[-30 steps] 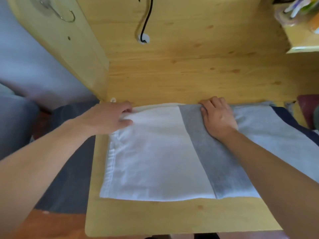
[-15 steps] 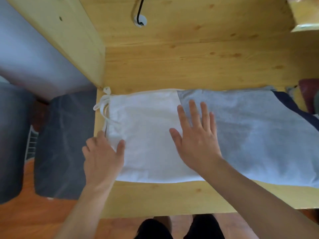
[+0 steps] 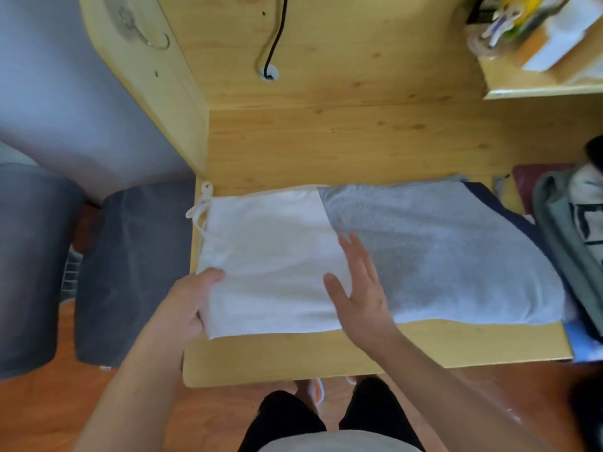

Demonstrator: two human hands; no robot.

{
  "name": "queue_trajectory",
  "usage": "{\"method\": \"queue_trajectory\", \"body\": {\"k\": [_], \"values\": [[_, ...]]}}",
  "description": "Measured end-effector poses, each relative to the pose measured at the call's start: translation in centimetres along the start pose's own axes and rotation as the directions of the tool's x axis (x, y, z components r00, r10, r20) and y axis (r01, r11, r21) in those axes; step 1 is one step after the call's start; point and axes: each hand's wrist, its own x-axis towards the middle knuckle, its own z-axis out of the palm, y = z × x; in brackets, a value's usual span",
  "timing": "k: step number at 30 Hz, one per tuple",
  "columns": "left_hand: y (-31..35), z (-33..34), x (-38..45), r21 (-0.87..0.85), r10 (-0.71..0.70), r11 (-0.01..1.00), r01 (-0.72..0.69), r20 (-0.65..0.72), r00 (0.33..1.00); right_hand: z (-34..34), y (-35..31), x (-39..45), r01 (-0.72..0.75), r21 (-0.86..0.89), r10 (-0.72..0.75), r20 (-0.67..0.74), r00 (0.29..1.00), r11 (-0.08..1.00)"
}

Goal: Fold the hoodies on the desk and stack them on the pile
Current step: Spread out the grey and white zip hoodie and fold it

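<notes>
A folded white hoodie (image 3: 267,256) lies flat on the wooden desk (image 3: 326,357), its drawstring (image 3: 199,203) trailing off the far left corner. It overlaps a folded grey hoodie (image 3: 440,252) to its right. My left hand (image 3: 186,305) grips the white hoodie's near left corner, thumb on top. My right hand (image 3: 359,288) lies flat with fingers straight on the seam where white meets grey.
More clothes (image 3: 574,243), green, dark blue and maroon, are heaped at the desk's right end. A shelf (image 3: 538,89) with clutter sits at the upper right. A black cable (image 3: 274,37) runs down the back panel. A dark seat (image 3: 130,272) stands left of the desk.
My left hand has moved from the far left corner down to the near left corner and taken hold of it. My right hand slid toward me along the seam.
</notes>
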Motion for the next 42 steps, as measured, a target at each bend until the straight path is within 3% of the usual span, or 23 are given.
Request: {"method": "queue_trajectory", "body": {"k": [3, 5, 9, 12, 13, 15, 17, 18, 20, 22, 25, 27, 29, 31, 33, 36, 39, 41, 42], "values": [[-0.9, -0.6, -0.8, -0.049, 0.051, 0.998, -0.049, 0.026, 0.998, 3.1, 0.9, 0.2, -0.034, 0.028, 0.033, 0.053, 0.998, 0.999], [-1.5, -0.3, -1.6, -0.012, 0.063, 0.998, -0.063, 0.044, 0.997, 4.4, 1.2, 0.5, -0.040, 0.001, 0.040, 0.020, 0.999, 0.999], [-2.3, -0.6, -2.8, 0.064, 0.042, 0.996, -0.054, 0.179, 0.983, 2.8, 0.4, -0.2, -0.077, 0.138, 0.086, -0.061, 0.994, 0.987], [-2.8, -1.3, -3.4, -0.078, 0.025, 0.997, -0.010, 0.202, 0.979, 2.2, 1.6, -0.4, -0.179, 0.052, 0.179, -0.005, 0.984, 0.983], [-2.9, -1.3, -3.8, -0.150, 0.020, 0.989, 0.014, 0.225, 0.974, 2.6, 2.0, -0.4, -0.190, -0.055, 0.192, 0.035, 0.981, 0.980], [-3.0, -1.0, -4.6, -0.281, 0.029, 0.959, 0.048, 0.263, 0.964, 3.6, 2.1, -0.2, -0.139, -0.291, 0.175, 0.099, 0.980, 0.946], [-2.5, -0.9, -5.5, -0.379, 0.066, 0.924, 0.045, 0.275, 0.959, 3.8, 0.8, 0.6, -0.136, -0.319, 0.192, 0.152, 0.969, 0.938], [-1.8, -0.8, -6.1, -0.421, 0.095, 0.907, 0.030, 0.274, 0.957, 3.4, -0.2, 0.9, -0.160, -0.245, 0.209, 0.193, 0.959, 0.956], [0.1, -0.9, -7.8, -0.485, 0.175, 0.874, -0.028, 0.259, 0.950, 1.5, -1.4, 1.7, -0.272, 0.104, 0.227, 0.321, 0.920, 0.957], [2.2, -0.4, -9.8, -0.499, 0.280, 0.855, -0.142, 0.215, 0.936, -1.2, -1.4, 2.0, -0.365, 0.494, 0.170, 0.394, 0.903, 0.789], [4.3, 3.6, -13.0, -0.357, 0.453, 0.856, -0.373, 0.173, 0.875, -6.5, 0.3, 1.5, -0.362, 0.763, 0.151, 0.335, 0.930, 0.535], [4.4, 8.8, -15.5, -0.131, 0.564, 0.826, -0.549, 0.182, 0.805, -10.5, 2.0, 0.8, -0.359, 0.830, 0.177, 0.313, 0.933, 0.427], [3.0, 15.6, -17.6, 0.104, 0.625, 0.735, -0.670, 0.280, 0.729, -14.4, 4.5, 0.1, -0.342, 0.869, 0.206, 0.284, 0.937, 0.358], [0.0, 22.3, -17.7, 0.320, 0.559, 0.669, -0.671, 0.377, 0.738, -17.4, 7.4, 0.0, -0.341, 0.899, 0.245, 0.277, 0.929, 0.276], [-3.9, 28.1, -16.3, 0.515, 0.432, 0.598, -0.615, 0.440, 0.788, -18.8, 10.2, 0.4, -0.377, 0.898, 0.305, 0.302, 0.903, 0.226], [-8.4, 31.5, -14.4, 0.706, 0.250, 0.442, -0.553, 0.496, 0.832, -18.9, 12.4, 0.9, -0.465, 0.833, 0.338, 0.362, 0.868, 0.300], [-10.4, 29.3, -14.3, 0.508, 0.509, 0.482, -0.714, 0.501, 0.700, -18.6, 12.4, 1.7, -0.460, 0.768, 0.329, 0.338, 0.882, 0.445], [-12.2, 26.7, -14.3, 0.558, 0.746, 0.400, -0.727, 0.263, 0.612, -17.8, 11.7, 1.7, -0.427, 0.646, 0.388, 0.212, 0.897, 0.633], [-13.0, 25.1, -14.1, 0.619, 0.802, 0.418, -0.665, 0.092, 0.590, -17.3, 11.2, 1.6, -0.420, 0.549, 0.410, 0.148, 0.900, 0.723]]}}
